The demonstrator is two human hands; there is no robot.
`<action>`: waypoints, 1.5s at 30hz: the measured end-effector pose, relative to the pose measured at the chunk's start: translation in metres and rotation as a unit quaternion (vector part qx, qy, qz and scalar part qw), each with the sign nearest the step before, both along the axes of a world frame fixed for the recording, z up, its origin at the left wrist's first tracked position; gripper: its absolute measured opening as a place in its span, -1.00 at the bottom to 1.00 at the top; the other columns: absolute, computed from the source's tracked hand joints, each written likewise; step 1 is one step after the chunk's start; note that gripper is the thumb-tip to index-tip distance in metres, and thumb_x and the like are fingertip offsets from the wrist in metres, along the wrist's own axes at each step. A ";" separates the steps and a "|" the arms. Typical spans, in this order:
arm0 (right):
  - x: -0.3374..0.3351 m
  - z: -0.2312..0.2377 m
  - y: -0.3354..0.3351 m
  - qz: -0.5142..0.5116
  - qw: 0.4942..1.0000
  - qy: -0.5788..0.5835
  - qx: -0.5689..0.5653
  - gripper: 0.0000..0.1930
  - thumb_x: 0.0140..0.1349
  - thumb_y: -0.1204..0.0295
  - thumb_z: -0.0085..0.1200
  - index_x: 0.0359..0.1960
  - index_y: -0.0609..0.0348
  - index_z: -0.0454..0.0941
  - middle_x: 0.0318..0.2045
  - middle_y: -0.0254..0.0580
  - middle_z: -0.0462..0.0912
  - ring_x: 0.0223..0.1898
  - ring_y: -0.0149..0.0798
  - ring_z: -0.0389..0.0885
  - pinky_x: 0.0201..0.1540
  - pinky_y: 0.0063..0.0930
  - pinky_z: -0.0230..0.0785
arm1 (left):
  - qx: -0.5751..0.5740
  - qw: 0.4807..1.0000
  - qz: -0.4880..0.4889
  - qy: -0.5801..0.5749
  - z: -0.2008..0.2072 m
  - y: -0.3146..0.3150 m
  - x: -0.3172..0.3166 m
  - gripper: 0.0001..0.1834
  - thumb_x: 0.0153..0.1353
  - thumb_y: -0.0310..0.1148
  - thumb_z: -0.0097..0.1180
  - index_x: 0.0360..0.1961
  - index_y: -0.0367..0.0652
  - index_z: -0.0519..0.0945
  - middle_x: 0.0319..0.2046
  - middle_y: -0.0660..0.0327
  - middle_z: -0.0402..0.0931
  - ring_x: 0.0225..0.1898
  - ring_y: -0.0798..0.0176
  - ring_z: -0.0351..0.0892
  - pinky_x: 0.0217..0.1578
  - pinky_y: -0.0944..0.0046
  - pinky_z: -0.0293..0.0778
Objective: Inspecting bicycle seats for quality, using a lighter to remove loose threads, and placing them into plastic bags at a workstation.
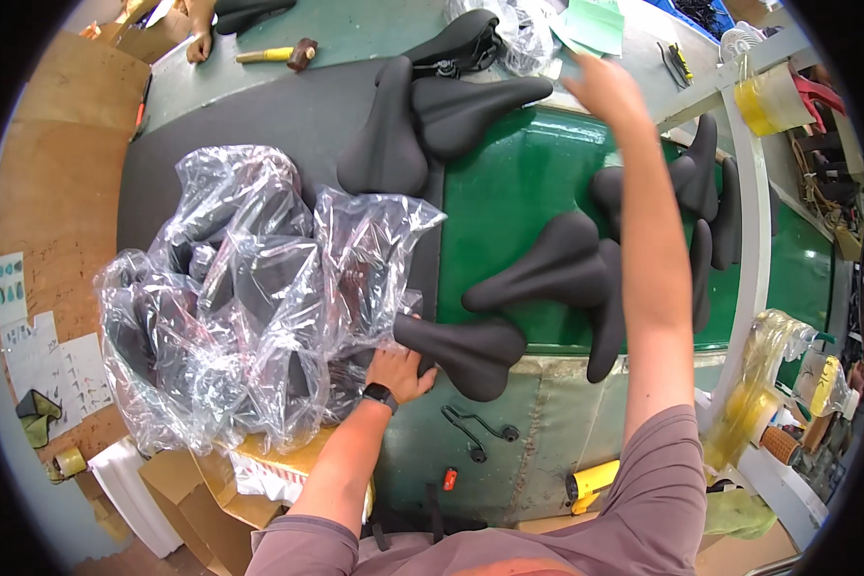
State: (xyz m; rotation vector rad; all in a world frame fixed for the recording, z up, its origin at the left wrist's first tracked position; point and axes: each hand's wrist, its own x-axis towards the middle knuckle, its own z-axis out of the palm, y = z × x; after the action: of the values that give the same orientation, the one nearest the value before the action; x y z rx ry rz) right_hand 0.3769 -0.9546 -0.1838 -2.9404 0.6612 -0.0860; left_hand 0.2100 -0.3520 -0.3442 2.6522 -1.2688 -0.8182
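Clearly, the left hand (399, 372) lies just beside the nearest seat (475, 355), nose leftward; right hand (609, 91) well apart; I cannot tell either grip.

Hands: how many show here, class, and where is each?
3: the person's left hand by clear plastic bags, their right hand near green paper, a co-worker's hand at upper left. Others may be hidden.

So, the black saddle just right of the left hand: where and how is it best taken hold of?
Probably by the narrow nose of the black saddle, thumb and fingers across it, coming from the near left. The nose points left, beside the left hand, and tapers slim, while the rear flares wide. Clear plastic wrapping crowds the far left.
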 end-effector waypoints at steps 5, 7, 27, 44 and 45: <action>0.141 -0.016 0.086 0.122 0.952 -0.244 -0.137 -0.32 0.41 0.45 0.03 0.60 0.22 0.38 0.54 0.32 0.45 0.62 0.27 0.35 0.69 0.11 0.15 | -0.039 0.998 -0.026 -0.042 0.004 -0.003 0.004 0.10 0.30 0.20 0.32 0.71 -0.17 0.24 0.76 -0.15 0.05 0.62 -0.33 0.28 0.55 -0.29 0.23; 0.175 -0.032 0.100 0.145 0.928 -0.270 -0.214 -0.19 0.31 0.50 0.31 0.63 -0.04 0.35 0.41 0.08 0.62 0.52 0.14 0.50 0.60 0.16 0.27 | 0.004 1.000 -0.021 -0.002 0.003 -0.001 0.004 0.11 0.30 0.22 0.31 0.70 -0.20 0.25 0.74 -0.19 0.08 0.58 -0.33 0.36 0.55 -0.28 0.24; -0.070 0.027 0.160 0.056 0.897 0.432 0.068 -0.03 0.01 0.24 0.63 0.52 0.12 0.49 0.24 0.19 0.73 0.25 0.17 0.75 0.33 0.04 0.62 | -0.123 0.992 -0.022 -0.004 0.007 -0.001 0.005 -0.10 0.44 0.15 0.21 0.65 -0.15 0.38 0.58 -0.09 0.40 0.69 -0.11 0.22 0.73 -0.27 -0.05; -0.041 -0.060 0.212 0.022 0.998 -0.028 0.059 -0.41 0.19 0.39 0.43 0.28 0.04 0.55 0.03 0.09 0.70 0.02 0.28 0.76 0.20 0.16 0.59 | -0.115 0.993 -0.016 0.003 0.018 -0.003 0.007 -0.10 0.43 0.10 0.25 0.65 -0.16 0.36 0.71 -0.02 0.18 0.76 -0.10 0.04 0.73 -0.26 -0.02; -0.070 -0.050 0.221 -0.048 0.991 -0.037 0.119 -0.32 0.15 0.37 0.47 0.34 0.08 0.52 0.04 0.11 0.71 0.04 0.34 0.75 0.17 0.16 0.60 | -0.145 0.989 -0.016 0.009 0.019 -0.004 0.007 -0.10 0.43 0.10 0.25 0.65 -0.16 0.36 0.71 -0.02 0.18 0.76 -0.10 0.04 0.73 -0.26 -0.02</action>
State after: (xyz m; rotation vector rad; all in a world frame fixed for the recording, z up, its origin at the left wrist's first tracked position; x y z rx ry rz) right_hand 0.3073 -0.7333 -0.2334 -2.6641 0.7454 -0.1164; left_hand 0.2173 -0.3555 -0.3251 2.3976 -1.3153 -0.6053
